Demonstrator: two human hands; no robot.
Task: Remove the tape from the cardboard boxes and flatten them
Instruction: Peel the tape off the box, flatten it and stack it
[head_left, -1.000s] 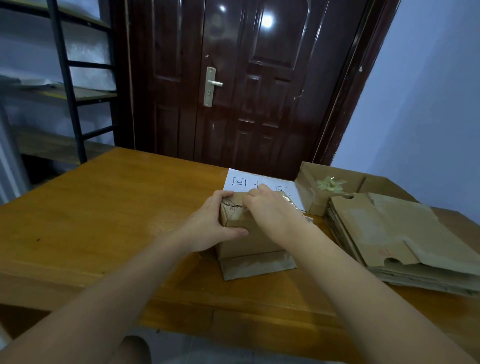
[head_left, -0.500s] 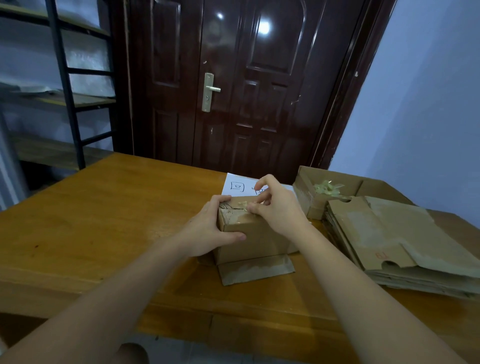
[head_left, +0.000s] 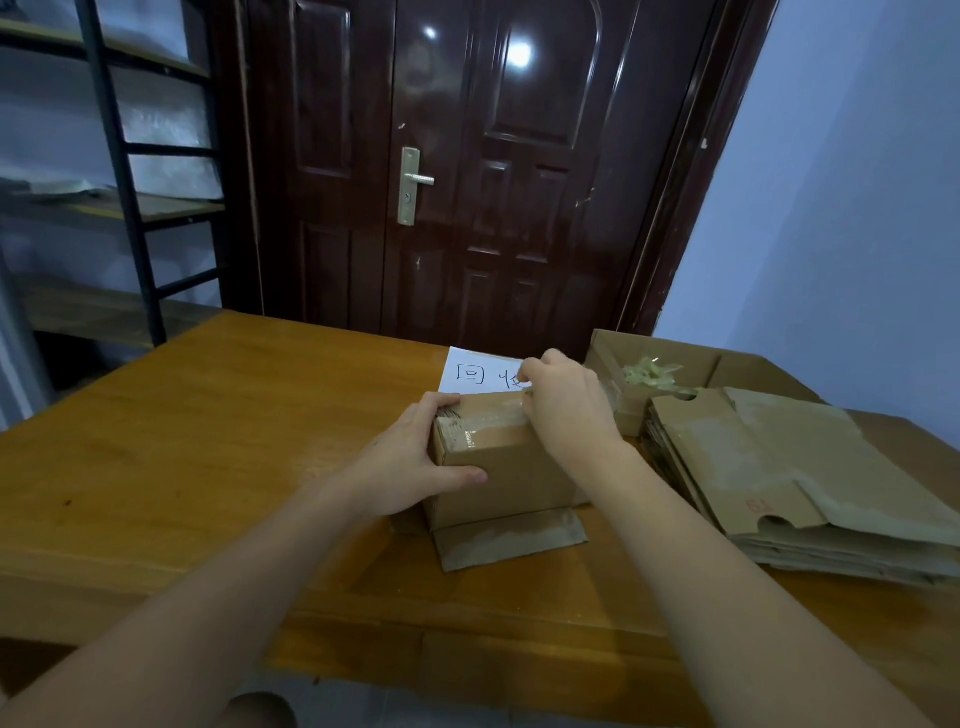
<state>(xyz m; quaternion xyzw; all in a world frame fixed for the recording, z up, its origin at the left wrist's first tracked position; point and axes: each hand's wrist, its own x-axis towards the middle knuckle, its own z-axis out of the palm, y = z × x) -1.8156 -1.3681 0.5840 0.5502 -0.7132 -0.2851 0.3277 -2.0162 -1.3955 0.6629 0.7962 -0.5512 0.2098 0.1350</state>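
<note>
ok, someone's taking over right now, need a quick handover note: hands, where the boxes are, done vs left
Left hand: grips the near left corner of the upright cardboard box, steadying it on the table.
Right hand: fingers curled at the far top edge, pinching the clear tape along the top seam.
Done: a stack of flattened boxes lies to the right; the open box behind it holds a wad of removed tape. The held box's bottom flap already lies open on the table.
Left: finish peeling the top tape, drop it in the open box, flatten this box, add it to the stack.
</note>
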